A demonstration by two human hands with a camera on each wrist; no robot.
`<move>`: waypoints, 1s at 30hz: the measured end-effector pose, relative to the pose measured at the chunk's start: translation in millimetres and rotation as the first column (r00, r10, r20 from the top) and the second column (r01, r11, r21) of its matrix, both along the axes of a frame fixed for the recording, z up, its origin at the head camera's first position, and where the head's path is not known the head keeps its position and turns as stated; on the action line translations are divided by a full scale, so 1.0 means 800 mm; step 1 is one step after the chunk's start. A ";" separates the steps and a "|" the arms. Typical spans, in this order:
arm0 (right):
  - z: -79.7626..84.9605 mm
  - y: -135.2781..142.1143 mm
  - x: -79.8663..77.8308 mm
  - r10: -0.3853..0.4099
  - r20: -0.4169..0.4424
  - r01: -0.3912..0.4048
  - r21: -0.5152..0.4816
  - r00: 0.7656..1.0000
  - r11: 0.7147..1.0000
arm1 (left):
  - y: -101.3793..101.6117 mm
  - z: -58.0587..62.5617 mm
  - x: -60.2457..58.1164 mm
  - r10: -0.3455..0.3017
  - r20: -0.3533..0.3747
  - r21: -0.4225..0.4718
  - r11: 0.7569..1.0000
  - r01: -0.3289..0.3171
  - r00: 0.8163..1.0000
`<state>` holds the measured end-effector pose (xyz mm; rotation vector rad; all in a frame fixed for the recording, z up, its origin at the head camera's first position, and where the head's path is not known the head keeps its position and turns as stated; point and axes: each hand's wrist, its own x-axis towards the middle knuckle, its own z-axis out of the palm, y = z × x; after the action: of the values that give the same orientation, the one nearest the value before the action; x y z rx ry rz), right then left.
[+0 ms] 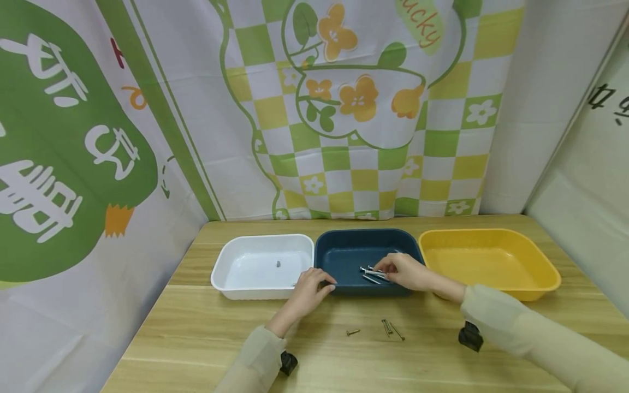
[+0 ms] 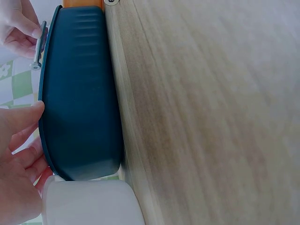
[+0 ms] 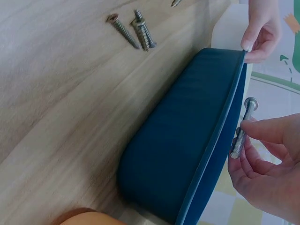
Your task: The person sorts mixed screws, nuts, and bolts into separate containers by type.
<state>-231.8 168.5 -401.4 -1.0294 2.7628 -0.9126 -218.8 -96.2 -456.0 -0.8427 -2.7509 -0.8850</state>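
Observation:
My left hand (image 1: 309, 292) pinches the near left corner of a dark blue tray (image 2: 79, 103), thumb on the rim. Over that tray, my right hand (image 1: 405, 271) grips a silver bolt (image 3: 242, 131) between thumb and fingers; its round head and threaded shank show in the right wrist view. Several silver bolts (image 1: 372, 280) appear beside these fingertips in the head view; how many are held and how many lie in the tray I cannot tell. On the table in front, several brass-coloured screws (image 3: 143, 33) lie close together, and a single screw (image 1: 352, 332) lies to their left.
To the left, a white tray (image 1: 231, 281) touches the blue one and has a small metal piece (image 1: 278, 264) inside. A yellow tray (image 1: 550, 279) stands on the right. Behind the wooden table (image 1: 196, 322) hangs a patterned cloth (image 1: 344, 180).

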 end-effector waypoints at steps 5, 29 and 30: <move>0.000 0.002 -0.008 -0.001 0.013 0.001 0.012 1.000 1.000 | 0.000 0.001 -0.001 -0.004 -0.003 0.005 1.000 0.004 1.000; -0.007 0.011 -0.042 -0.080 0.001 0.079 0.072 0.997 0.994 | 0.000 0.000 0.000 -0.010 -0.012 0.006 1.000 0.010 1.000; -0.007 0.011 -0.043 -0.080 -0.002 0.080 0.072 0.997 0.994 | 0.000 -0.001 0.000 -0.010 -0.014 0.004 1.000 0.010 1.000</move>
<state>-266.2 177.6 -407.3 -0.9133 2.8316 -0.8157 -218.8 -96.1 -456.4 -0.8596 -2.7343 -0.8821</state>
